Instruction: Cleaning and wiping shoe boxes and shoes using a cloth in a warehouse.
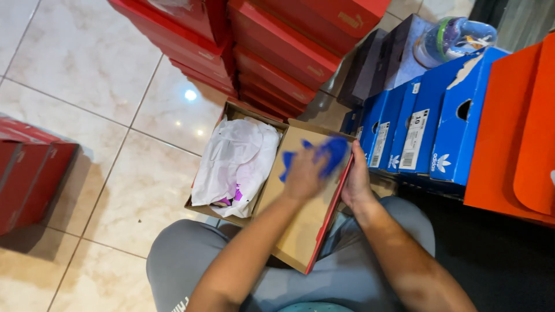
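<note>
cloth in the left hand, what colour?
Blue. The cloth in the left hand shows in the head view, over the open box lid.

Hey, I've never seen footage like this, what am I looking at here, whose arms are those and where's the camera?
This is a single picture from a camera worn on a person's head, looking down at their own lap and hands. There is no machine, only two bare hands. The person sits on a tiled floor in grey trousers.

The left hand holds a blue cloth, pressed against the inside of a cardboard lid with a red outer edge. The right hand grips the far edge of that lid. The lid belongs to an open shoe box, which holds white wrapping paper with something purple showing under it.

Around them are stacked red boxes, a row of blue boxes and orange boxes.
</note>
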